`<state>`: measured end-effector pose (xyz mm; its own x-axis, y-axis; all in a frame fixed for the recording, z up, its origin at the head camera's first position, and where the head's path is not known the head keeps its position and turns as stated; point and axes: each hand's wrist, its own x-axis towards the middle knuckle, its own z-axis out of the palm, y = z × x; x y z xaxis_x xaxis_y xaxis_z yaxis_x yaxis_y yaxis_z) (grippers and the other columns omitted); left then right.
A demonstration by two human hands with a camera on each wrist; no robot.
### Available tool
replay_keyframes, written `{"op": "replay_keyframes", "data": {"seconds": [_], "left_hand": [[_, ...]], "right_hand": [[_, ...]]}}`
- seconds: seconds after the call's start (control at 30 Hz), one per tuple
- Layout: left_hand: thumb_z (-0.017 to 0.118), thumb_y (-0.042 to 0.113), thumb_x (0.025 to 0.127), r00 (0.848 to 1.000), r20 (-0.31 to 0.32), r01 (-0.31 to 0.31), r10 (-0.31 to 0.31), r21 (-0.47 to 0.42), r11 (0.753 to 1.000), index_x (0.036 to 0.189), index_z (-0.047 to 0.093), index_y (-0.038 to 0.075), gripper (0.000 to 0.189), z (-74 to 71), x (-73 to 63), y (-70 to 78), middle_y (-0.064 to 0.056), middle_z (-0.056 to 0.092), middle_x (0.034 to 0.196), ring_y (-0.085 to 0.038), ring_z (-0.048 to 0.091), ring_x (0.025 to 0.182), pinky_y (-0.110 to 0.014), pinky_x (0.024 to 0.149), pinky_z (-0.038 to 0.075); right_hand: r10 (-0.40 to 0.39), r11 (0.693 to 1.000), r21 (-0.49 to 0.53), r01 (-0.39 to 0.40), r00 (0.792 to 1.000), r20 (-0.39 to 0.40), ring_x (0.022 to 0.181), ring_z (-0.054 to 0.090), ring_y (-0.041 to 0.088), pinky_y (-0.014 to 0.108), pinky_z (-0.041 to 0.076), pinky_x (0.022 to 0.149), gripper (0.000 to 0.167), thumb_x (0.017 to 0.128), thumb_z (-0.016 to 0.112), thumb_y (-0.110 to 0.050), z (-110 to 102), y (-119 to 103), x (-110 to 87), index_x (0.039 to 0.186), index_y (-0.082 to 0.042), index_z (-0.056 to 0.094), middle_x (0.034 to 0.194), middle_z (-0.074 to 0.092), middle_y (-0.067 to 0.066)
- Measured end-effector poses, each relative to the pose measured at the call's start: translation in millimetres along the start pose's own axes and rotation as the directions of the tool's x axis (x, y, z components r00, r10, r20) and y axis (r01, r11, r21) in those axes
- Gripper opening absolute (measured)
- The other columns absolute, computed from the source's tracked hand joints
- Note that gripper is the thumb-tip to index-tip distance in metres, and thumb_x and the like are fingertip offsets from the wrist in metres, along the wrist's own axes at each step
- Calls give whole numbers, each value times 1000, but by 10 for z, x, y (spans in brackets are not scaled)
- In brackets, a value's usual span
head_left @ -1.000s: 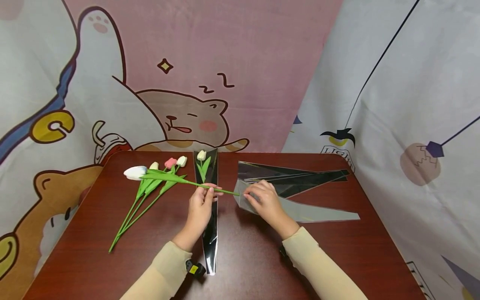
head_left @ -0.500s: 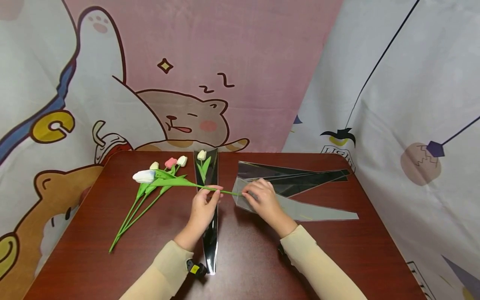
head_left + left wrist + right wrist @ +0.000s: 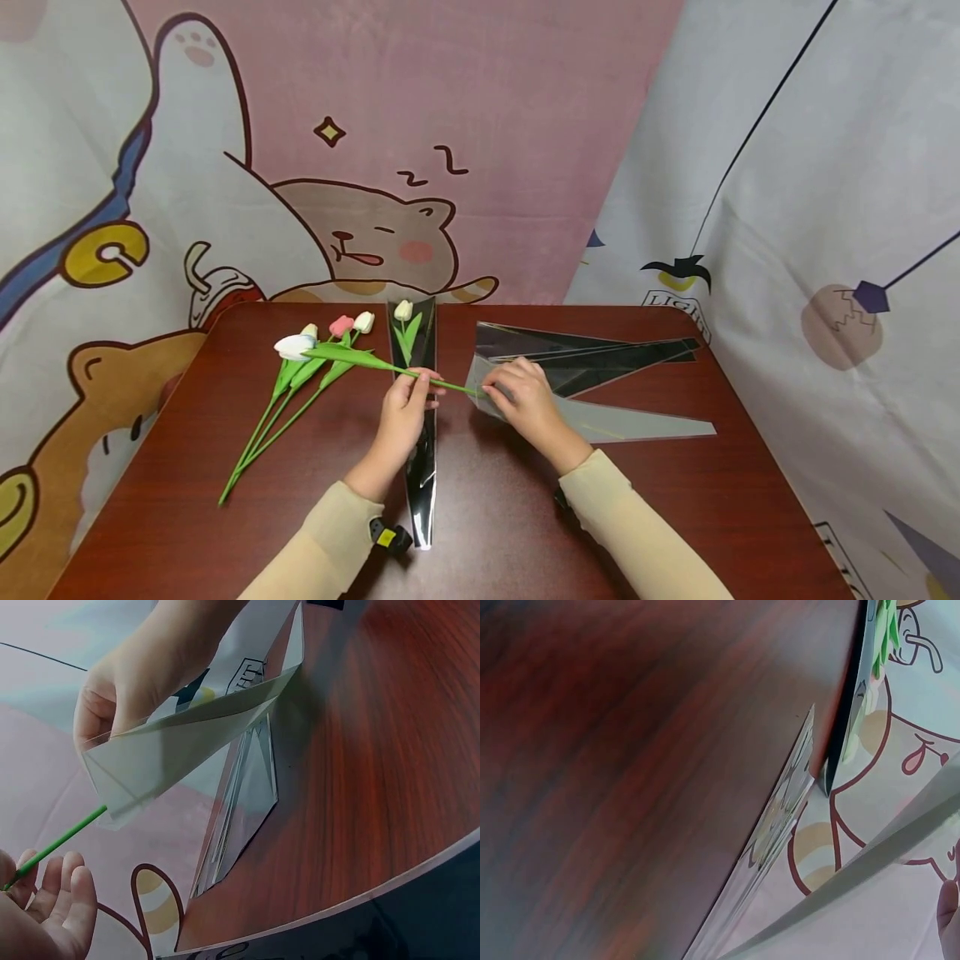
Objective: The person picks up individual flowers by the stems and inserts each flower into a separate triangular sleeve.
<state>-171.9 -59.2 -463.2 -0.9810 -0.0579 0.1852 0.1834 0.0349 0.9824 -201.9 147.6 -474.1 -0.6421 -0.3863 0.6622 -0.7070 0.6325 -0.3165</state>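
Note:
My left hand (image 3: 405,408) pinches the green stem of an artificial tulip (image 3: 296,347) whose head is white with a bluish tint. The flower points left and the stem end points right. My right hand (image 3: 531,408) grips a long tapering flower sleeve (image 3: 645,423) of clear film by its wide end, above the table. In the left wrist view, the stem tip (image 3: 103,808) overlaps the corner of the sleeve's wide mouth (image 3: 142,769). The right wrist view shows the sleeve's film edge (image 3: 885,851) slanting across, with part of my left hand (image 3: 949,922) at the margin.
Several tulips, white and pink (image 3: 341,326), lie with stems crossed on the table's left. A white tulip (image 3: 403,311) lies in a dark-looking sleeve (image 3: 422,492) at the middle. More flat sleeves (image 3: 600,354) lie at the back right. A patterned cloth (image 3: 525,150) hangs behind the table.
The tulip's head has shifted right as its stem end came closer to the sleeve and my right fingers. My left fingers regripped slightly on the stem. The right hand moved slightly left with the sleeve.

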Motion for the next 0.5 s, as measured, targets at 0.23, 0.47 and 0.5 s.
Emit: {"op": "replay_keyframes", "data": {"seconds": [0.23, 0.47, 0.5], "left_hand": [[48, 14, 99, 995, 15, 97, -96, -110, 989, 112, 59, -9, 28, -7, 0, 37, -22, 66, 101, -12, 66, 82, -28, 71, 56], [59, 9, 93, 977, 15, 208, -215, -320, 924, 105, 52, 3, 15, -28, 3, 32, 2, 71, 88, -15, 69, 80, -23, 68, 54], [59, 8, 93, 975, 7, 211, -221, -332, 919, 102, 52, 5, 13, -29, 2, 28, 4, 71, 86, -15, 69, 79, -24, 69, 54]], "right_hand": [[5, 1000, 1, -5, 1000, 19, 90, 56, 14, 35, 40, 78, 6, 82, 73, -22, 3, -2, -13, 85, -19, 69, 90, 69, -7], [22, 1000, 13, -23, 1000, 16, 89, 56, 13, 35, 40, 76, 5, 83, 72, -22, -5, -1, -19, 86, -20, 69, 91, 69, -7], [25, 1000, 17, -25, 1000, 14, 88, 56, 14, 35, 40, 76, 5, 83, 73, -22, -7, -3, -19, 86, -20, 69, 91, 69, -7]]}}
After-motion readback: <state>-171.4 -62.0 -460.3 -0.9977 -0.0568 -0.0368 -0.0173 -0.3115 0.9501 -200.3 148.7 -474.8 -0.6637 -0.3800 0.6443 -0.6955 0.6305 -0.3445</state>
